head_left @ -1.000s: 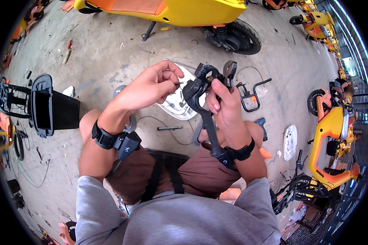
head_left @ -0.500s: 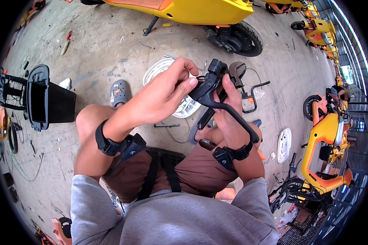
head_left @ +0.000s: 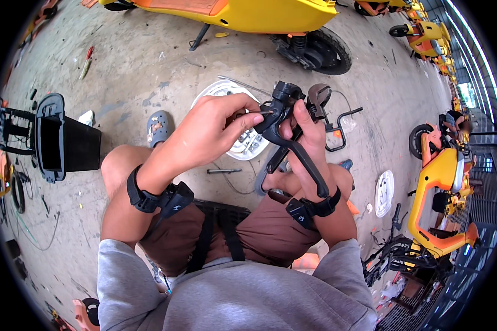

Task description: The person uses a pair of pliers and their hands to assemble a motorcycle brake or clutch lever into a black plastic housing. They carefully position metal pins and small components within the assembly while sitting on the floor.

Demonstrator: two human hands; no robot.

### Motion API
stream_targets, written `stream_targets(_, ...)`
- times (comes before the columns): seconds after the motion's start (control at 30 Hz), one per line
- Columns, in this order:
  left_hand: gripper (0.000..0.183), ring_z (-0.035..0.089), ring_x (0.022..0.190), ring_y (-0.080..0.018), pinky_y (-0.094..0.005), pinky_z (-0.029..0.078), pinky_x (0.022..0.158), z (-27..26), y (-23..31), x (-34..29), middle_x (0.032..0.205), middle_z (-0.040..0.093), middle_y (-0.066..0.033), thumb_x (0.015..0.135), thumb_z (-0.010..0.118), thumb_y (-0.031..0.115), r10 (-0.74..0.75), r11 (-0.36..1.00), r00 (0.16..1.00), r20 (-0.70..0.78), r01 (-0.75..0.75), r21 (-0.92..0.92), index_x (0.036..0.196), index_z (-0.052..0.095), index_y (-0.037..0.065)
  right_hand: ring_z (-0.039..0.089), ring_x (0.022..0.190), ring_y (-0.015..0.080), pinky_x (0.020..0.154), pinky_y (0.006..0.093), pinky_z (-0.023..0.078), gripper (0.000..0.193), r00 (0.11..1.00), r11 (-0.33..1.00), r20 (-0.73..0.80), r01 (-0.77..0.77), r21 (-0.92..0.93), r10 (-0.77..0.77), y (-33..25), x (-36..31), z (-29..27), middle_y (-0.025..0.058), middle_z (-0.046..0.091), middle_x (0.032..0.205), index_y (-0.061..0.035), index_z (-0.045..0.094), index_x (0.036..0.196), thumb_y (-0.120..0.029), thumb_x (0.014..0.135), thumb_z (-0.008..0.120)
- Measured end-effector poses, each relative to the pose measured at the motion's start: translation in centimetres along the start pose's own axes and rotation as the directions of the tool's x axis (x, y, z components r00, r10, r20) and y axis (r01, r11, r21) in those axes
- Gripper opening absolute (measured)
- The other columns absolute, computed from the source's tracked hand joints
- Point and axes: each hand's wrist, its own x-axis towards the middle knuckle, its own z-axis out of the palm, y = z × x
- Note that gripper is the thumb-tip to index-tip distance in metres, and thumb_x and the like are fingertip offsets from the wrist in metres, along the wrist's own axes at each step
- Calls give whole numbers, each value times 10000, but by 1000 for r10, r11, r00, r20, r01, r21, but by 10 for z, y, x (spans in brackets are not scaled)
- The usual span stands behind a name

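Observation:
My right hand point(head_left: 309, 135) is closed round a black brake lever point(head_left: 292, 140), its long curved blade slanting down toward my wrist. An adjustable wrench point(head_left: 317, 95) is in the same hand, with its jaws showing beyond the fingers and its dark handle emerging below the lever. My left hand point(head_left: 218, 129) pinches a small thin metal piece point(head_left: 266, 112) between thumb and forefinger, against the left side of the lever's clamp end. The fingers hide most of that piece. Beneath my hands, a round white tray point(head_left: 210, 90) with small metal parts lies on the floor.
A yellow scooter point(head_left: 248, 16) stands ahead on its kickstand. To the left is a black open bin-like box point(head_left: 72, 138). A black bent metal bar point(head_left: 342, 124), a short metal rod point(head_left: 224, 171) and a white oval cover point(head_left: 385, 193) lie around me. More scooters and a person are at right.
The lever has turned slightly in my right hand, its blade tip shifting left and down. My left fingers have come closer together on the thin piece, and more of the wrench jaws shows.

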Motion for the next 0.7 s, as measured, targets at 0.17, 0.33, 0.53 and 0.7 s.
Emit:
stream_targets(0.17,117,461,526,-113,-279,373,490,4,-1,-1,663,575,-78,883,695,87,72,997,995,-67,-74,-28,919,669,-21,386,421,51,379,201,247,281,999,1000,32,22,0,-22,4,2,-4,3,530,596,-39,624,909,-316,942,660)
stream_targets(0.33,109,501,525,-142,-282,383,488,5,-5,2,707,606,-95,856,712,61,263,958,959,-103,-247,144,898,671,-32,400,440,39,388,197,257,282,999,997,31,41,-72,-39,2,1,-6,-1,532,586,-26,636,896,-302,924,688)
stream_targets(0.53,104,470,535,-107,-274,381,492,8,-7,-1,674,582,-76,875,693,63,129,991,989,-77,-125,52,904,667,-34,444,507,31,455,184,306,317,993,980,-35,109,-166,-117,-4,-6,4,-18,564,643,37,666,978,-252,880,749)
stream_targets(0.7,136,405,576,-52,-253,346,491,5,2,-1,622,512,-29,917,660,103,-107,994,993,45,107,-7,905,650,-32,491,591,25,527,181,363,351,989,973,-66,114,-199,-129,-3,-9,2,4,637,763,65,680,1033,-221,856,777)
